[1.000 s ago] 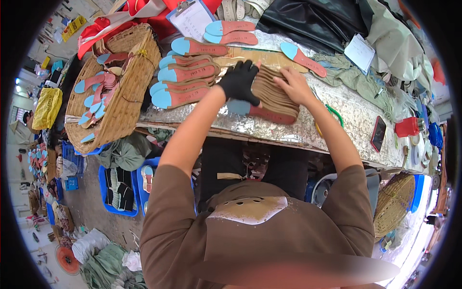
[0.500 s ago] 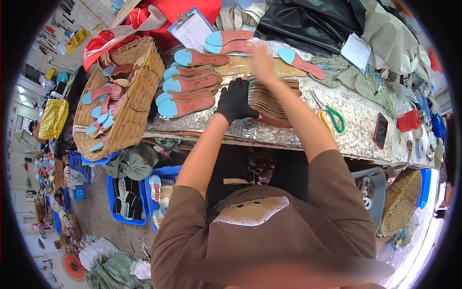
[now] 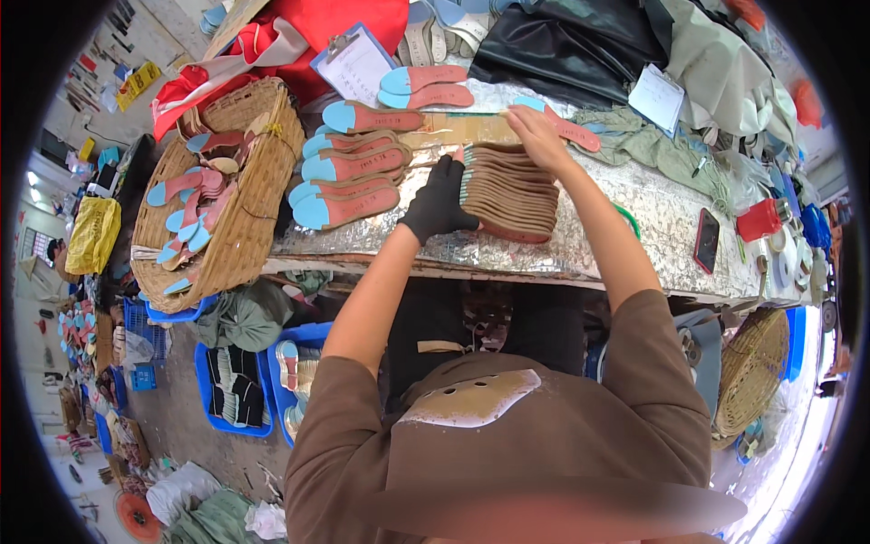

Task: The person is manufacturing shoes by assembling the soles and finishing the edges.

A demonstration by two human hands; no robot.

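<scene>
A tight row of insoles (image 3: 512, 201), brown edges showing, lies on the bench in front of me. My left hand (image 3: 439, 201), in a black glove with bare fingertips, rests against the row's left end, thumb and fingers apart. At the far right corner of the row is my bare right hand (image 3: 541, 140), its fingers stretched out to the left; it grips nothing that I can see. Just beyond it, a single pink insole with a blue end (image 3: 578, 135) is partly covered by the fingers. More pink-and-blue insoles (image 3: 362, 163) lie in overlapping groups left of my gloved hand.
A pair of insoles (image 3: 435, 94) and a clipboard (image 3: 355, 65) lie farther back. At left stands a wicker basket (image 3: 258, 195) of insoles. Green scissor handles (image 3: 627, 219) show beside my right forearm. A phone (image 3: 708, 240) lies at right; black sheeting (image 3: 571, 50) covers the back.
My right hand has moved from above the row to its far right corner. The row looks more even. My right forearm now hides most of the scissors. My left hand stays beside the row.
</scene>
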